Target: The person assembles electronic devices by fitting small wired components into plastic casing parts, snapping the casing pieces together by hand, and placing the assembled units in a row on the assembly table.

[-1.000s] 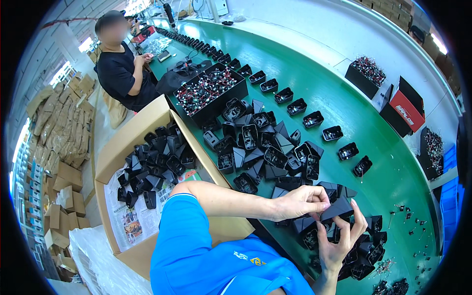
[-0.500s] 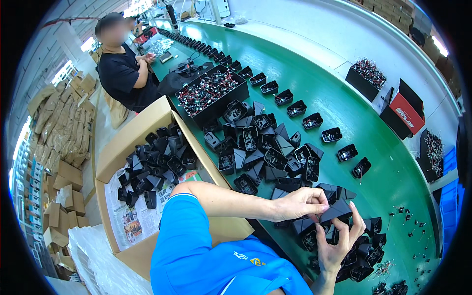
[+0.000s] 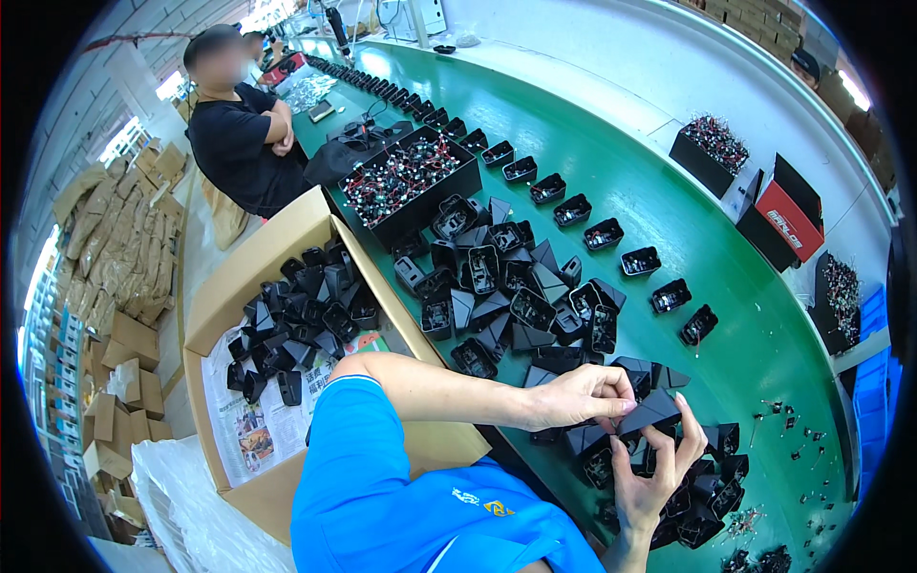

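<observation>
Black plastic housing (image 3: 651, 413) sits pinched between a worker's two hands at about 5 o'clock above the green desk (image 3: 650, 205), the left hand (image 3: 580, 395) with fingers closed on its upper edge and the right hand (image 3: 648, 475) gripping it from below with fingers curled around it. Loose black housings (image 3: 506, 286) lie heaped on the desk at the centre, beside a black bin of small wired parts (image 3: 406, 181) at 11 o'clock and a cardboard box (image 3: 250, 277) of more housings at 9 o'clock. A person in a black shirt (image 3: 239, 143) stands at 10 o'clock, arms folded.
</observation>
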{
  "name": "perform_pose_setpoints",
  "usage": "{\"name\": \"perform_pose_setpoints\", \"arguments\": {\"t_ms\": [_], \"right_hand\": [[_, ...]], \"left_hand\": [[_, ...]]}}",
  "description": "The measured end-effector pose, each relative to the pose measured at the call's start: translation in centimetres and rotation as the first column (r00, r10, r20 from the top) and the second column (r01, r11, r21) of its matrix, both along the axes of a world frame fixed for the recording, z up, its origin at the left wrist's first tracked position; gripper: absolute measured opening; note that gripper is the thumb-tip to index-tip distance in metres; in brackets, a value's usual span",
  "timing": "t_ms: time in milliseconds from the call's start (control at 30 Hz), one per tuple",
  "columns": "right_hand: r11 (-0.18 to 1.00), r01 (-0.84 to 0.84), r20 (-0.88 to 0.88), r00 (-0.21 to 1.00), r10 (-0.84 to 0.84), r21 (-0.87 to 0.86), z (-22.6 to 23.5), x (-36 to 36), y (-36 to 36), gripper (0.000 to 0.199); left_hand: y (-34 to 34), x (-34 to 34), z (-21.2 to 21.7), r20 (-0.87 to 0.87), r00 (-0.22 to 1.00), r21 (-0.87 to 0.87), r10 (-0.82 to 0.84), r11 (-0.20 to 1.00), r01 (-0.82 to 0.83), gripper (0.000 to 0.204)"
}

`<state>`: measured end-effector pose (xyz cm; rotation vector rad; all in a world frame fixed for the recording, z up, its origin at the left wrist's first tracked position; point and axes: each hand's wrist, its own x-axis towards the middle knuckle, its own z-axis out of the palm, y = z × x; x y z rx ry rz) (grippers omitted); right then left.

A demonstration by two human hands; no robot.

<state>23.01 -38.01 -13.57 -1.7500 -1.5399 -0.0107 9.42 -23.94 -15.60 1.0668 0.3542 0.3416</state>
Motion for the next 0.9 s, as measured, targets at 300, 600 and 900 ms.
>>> {"name": "perform_pose_setpoints", "arguments": {"t_ms": [300, 600, 900], "right_hand": [[0.998, 0.054, -0.008, 0.999, -0.054, -0.010, 0.3, 0.0, -0.7, 0.031], [0.987, 0.158, 0.245, 0.956, -0.163, 0.041, 2.3, 8.2, 1.8, 0.027], [0.920, 0.251, 0.382, 0.916, -0.125, -0.302, -1.5, 19.7, 7.6, 0.023]], "left_hand": [[-0.4, 0.4, 0.1, 0.008, 1.000, -0.020, -0.028, 0.999, 0.029, 0.013], [3.9, -0.3, 1.5, -0.071, 0.966, 0.399, 0.250, 0.895, -0.202, 0.010], [4.5, 0.6, -0.3, -0.047, 0.973, 0.887, 0.225, 0.457, -0.063, 0.023]]}}
